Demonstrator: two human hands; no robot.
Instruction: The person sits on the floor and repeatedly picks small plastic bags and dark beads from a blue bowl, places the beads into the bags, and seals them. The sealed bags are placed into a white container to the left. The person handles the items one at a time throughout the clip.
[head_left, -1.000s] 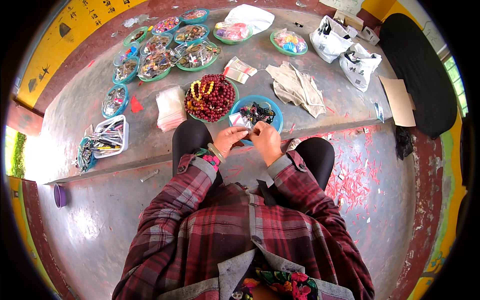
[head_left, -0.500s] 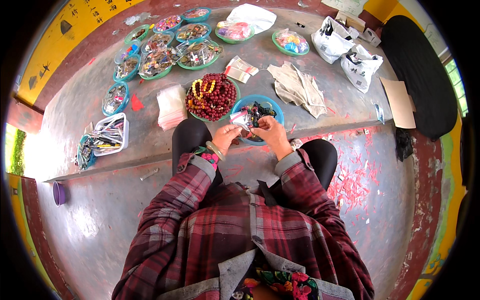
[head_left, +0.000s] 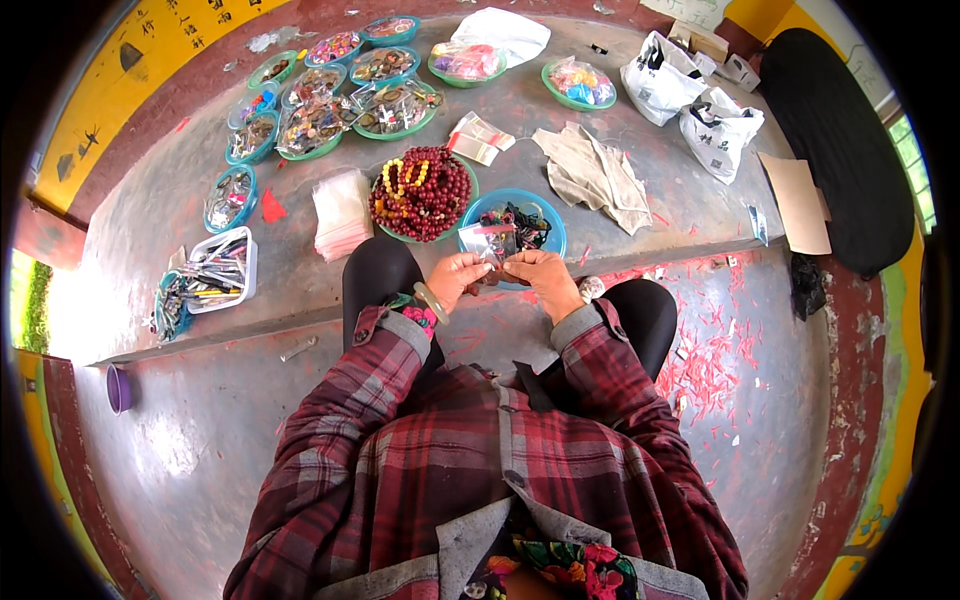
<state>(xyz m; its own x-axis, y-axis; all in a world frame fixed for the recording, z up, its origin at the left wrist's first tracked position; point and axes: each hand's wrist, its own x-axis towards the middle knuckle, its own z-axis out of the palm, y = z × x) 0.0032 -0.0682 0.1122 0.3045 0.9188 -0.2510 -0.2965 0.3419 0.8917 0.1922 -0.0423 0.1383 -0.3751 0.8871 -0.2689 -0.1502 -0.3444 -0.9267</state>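
Note:
A small clear plastic bag [head_left: 489,241] with a pinkish band stands up between my hands, over the near edge of a blue basket [head_left: 559,228]. My left hand [head_left: 455,277] pinches its lower left side. At the lower right, my right hand [head_left: 545,280] pinches it too, the fingertips of both hands almost meeting. What lies inside the bag is too small to make out. Dark stringy items [head_left: 532,226] fill part of the basket behind it. Directly left is a green basket heaped with dark red bead strings [head_left: 425,200], with a yellow bead string on top.
A stack of clear bags [head_left: 342,213] lies left of the beads. Several baskets of packaged trinkets [head_left: 395,110] stand farther back. Pens fill a white tray [head_left: 246,283] at left. A beige cloth [head_left: 592,178] and white plastic bags [head_left: 718,130] lie to the right. The ledge edge runs before my knees.
The small bag has turned upright and spread flatter between my hands. My right hand has lowered slightly, with its fingers closer to my left hand's.

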